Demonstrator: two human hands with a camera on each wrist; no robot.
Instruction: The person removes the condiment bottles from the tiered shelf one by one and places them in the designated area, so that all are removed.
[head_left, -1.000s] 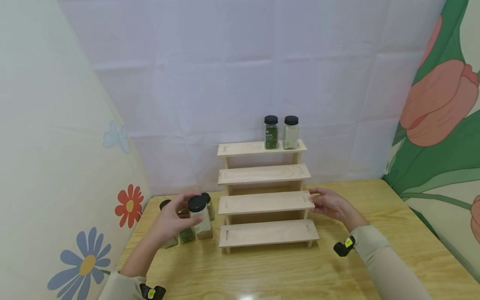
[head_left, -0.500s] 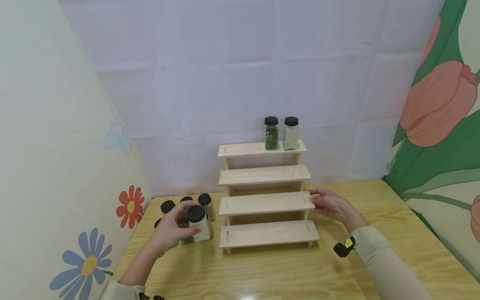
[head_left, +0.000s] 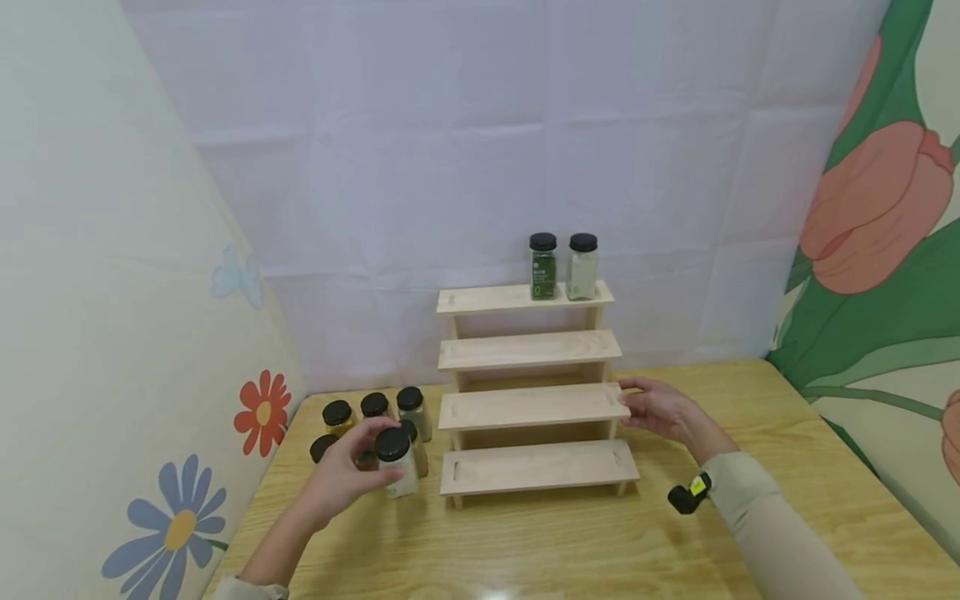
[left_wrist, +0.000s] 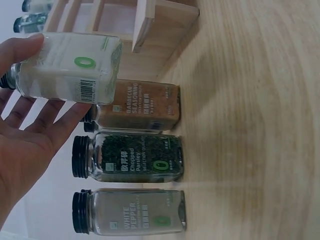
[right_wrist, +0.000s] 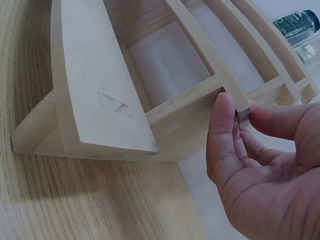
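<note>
My left hand grips a square glass spice jar with a black lid and white contents, thumb on one side and fingers on the other. In the left wrist view the jar is lifted off the table, in front of a barbecue seasoning jar. Beside that stand a chopped parsley jar and a white pepper jar. My right hand pinches the right end of a step on the four-step wooden rack, thumb above and fingers below, as the right wrist view shows.
On the rack's top step stand a green-labelled jar and a pale jar, both towards the right end. More black-lidded jars cluster on the table left of the rack. A white cloth hangs behind.
My left hand has drawn the white jar down and towards me, out in front of the other jars, uncovering more of their lids. My right hand has stayed at the rack.
</note>
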